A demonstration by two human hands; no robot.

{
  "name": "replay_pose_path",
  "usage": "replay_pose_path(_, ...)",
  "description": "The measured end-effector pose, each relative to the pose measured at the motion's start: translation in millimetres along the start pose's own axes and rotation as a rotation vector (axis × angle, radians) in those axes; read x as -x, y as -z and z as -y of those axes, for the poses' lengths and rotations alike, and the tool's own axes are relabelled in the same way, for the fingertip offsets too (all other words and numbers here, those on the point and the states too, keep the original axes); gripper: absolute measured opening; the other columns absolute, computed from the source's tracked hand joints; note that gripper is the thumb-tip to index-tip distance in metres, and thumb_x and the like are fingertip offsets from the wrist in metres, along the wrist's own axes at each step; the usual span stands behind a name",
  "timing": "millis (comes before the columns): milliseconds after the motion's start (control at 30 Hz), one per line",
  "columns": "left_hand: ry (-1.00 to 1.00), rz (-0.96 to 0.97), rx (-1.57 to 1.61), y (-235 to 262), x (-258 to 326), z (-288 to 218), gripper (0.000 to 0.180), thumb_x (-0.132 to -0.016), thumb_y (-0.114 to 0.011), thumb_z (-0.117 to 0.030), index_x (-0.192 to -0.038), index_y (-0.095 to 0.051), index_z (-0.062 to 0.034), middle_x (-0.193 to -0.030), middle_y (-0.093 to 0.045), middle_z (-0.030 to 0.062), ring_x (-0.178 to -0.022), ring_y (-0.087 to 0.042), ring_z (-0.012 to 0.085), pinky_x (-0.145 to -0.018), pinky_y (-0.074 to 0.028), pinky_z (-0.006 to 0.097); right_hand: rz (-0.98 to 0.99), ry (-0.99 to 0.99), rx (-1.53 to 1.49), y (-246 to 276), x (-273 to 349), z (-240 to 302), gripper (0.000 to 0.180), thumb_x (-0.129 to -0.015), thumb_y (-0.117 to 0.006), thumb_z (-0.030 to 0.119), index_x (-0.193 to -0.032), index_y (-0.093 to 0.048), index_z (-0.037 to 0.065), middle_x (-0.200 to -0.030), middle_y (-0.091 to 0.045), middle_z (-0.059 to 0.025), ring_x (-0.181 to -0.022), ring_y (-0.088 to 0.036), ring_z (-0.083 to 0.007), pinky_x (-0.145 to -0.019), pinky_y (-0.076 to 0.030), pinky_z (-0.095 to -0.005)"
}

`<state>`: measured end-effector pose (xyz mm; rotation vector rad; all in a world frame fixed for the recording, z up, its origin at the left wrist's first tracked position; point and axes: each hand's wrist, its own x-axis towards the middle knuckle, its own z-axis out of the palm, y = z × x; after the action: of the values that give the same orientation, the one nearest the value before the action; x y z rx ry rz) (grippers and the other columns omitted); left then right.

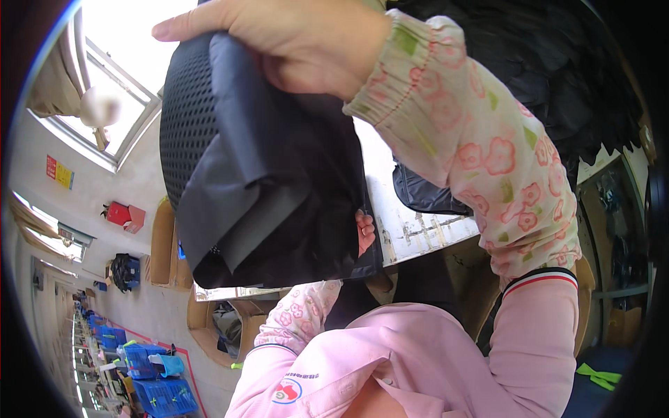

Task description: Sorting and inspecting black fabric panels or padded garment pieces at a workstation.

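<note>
A white tabletop (380, 167) lies behind, with a heap of black cloth (550, 76) at upper right. Before it hangs a black mesh-sided piece (265, 188), the right hand (306, 42) curled round its top, thumb outstretched. The left hand (365, 232) is mostly hidden behind; its grip cannot be told.

The white surface (414, 242) is worn – dark scuffs and brownish stains mark it near its front edge. Directly on it lies a black fabric panel (426, 191) with a rounded, piped border – part of it hidden, its far end out of sight.
</note>
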<state>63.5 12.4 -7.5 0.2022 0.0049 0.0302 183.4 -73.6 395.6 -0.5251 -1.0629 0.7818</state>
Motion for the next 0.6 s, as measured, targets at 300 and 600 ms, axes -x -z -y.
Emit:
replay_pose_path(300, -1.161, 0.098, -1.572, -164, 56, 30, 0.060, -0.087, -0.068, -0.016, -0.140, -0.041, -0.0058, -0.131, -0.052, 0.0219, -0.111, -0.058, 0.0318, -0.096, -0.048, 0.045, 0.013, -0.019, 0.037, 25, 13, 5, 0.013, -0.090, -0.065, 0.010, -0.093, -0.055, 0.001, -0.074, -0.060, -0.0060, -0.058, -0.060, -0.0139, -0.049, -0.049, -0.0253)
replay_pose_path(600, -1.309, -0.191, -1.578, -214, 40, -15, 0.058, -0.084, -0.065, 0.003, -0.135, -0.037, 0.0042, -0.105, -0.060, 0.0152, -0.083, -0.065, 0.0214, -0.073, -0.053, 0.032, -0.154, -0.060, 0.074, 40, 17, -12, 0.020, -0.087, -0.068, 0.007, -0.098, -0.053, -0.002, -0.079, -0.058, -0.0077, -0.060, -0.060, -0.0151, -0.048, -0.048, -0.0255)
